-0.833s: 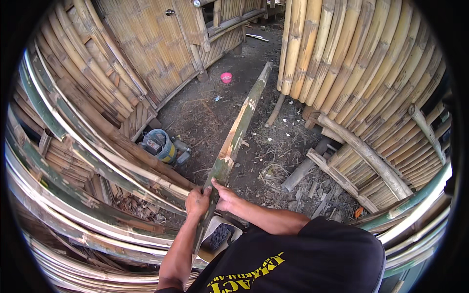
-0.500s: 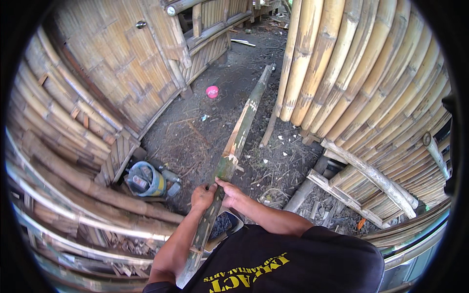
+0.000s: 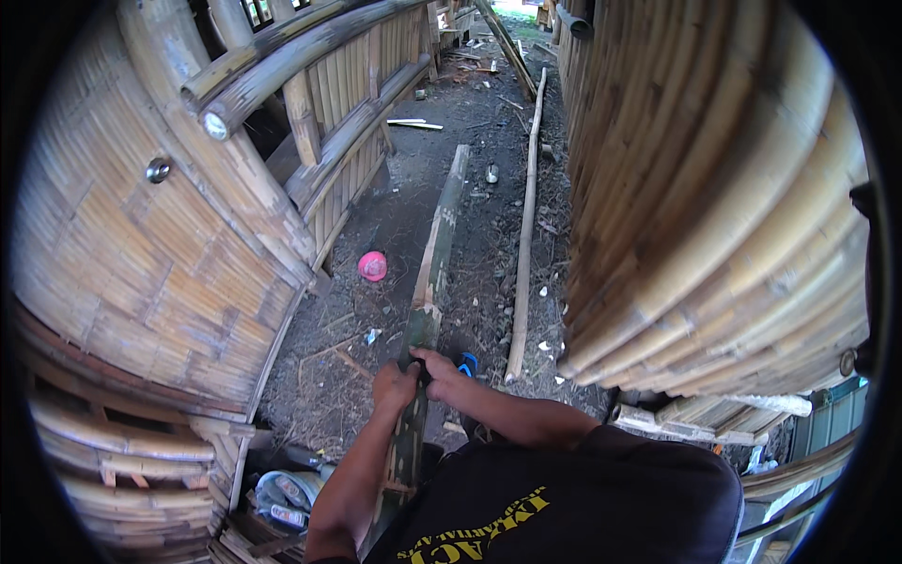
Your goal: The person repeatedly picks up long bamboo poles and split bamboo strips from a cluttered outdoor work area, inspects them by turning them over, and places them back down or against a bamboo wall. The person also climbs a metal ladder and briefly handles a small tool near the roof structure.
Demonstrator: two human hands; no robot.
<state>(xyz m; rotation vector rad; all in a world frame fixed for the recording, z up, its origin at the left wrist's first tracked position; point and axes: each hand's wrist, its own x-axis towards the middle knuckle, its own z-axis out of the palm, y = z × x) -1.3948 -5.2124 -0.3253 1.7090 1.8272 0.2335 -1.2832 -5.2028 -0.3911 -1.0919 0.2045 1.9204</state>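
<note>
We hold a long green bamboo piece [image 3: 424,327], left hand [image 3: 394,386] curled around its left edge, right hand [image 3: 445,374] around its right, both equally near, its long axis running from left of our torso [image 3: 573,498] ahead over the dirt path [image 3: 404,174].

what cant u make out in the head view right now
Head view:
Bamboo piece: near end lost between left forearm and shirt.
Left hand, right hand: grip underneath hidden by the bamboo piece.
Blue item: too small to identify.
Right bamboo wall: blurred.
</note>
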